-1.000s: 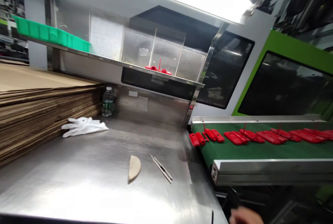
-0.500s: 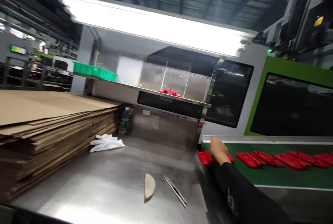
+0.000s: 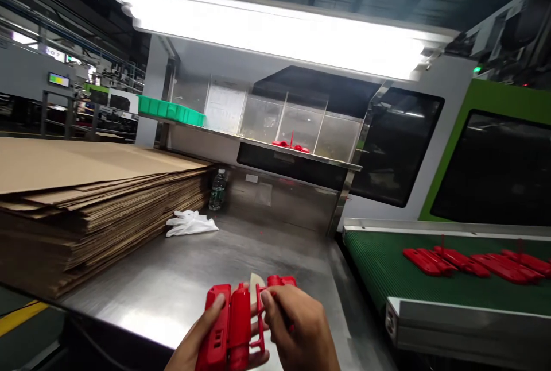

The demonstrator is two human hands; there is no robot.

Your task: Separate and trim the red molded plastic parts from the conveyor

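Closest to the camera, at the bottom edge of the view, both hands are wrapped around a red moulded plastic part [image 3: 235, 325] held just above the near edge of the steel bench [image 3: 172, 279]. The left hand [image 3: 198, 342] cups the part from below and the left, its thumb lying on the flat red panel. The right hand [image 3: 297, 331] grips the thin red runner and the smaller pieces on the part's right side, fingers curled over them. Just behind the part, a pale half-round piece [image 3: 257, 282] lies on the bench, partly hidden by the red plastic.

Further back on the bench, a crumpled white glove [image 3: 190, 224] lies near the foot of a tall stack of flat cardboard sheets [image 3: 86, 198] that fills the left side. A clear water bottle [image 3: 217, 190] stands upright just behind the glove, against the steel back panel.

To the right, a green conveyor belt [image 3: 379, 262] runs alongside the bench, with a row of more red parts [image 3: 469, 261] lying on it, well apart from the hands. Behind the belt stands a green and white machine housing [image 3: 486, 153] with dark windows.

Above the back panel, a steel shelf carries a green tray [image 3: 170, 111] on the left and clear dividers [image 3: 297, 124] with a few small red pieces [image 3: 290, 143] among them. A long bright lamp [image 3: 275, 35] hangs over everything.
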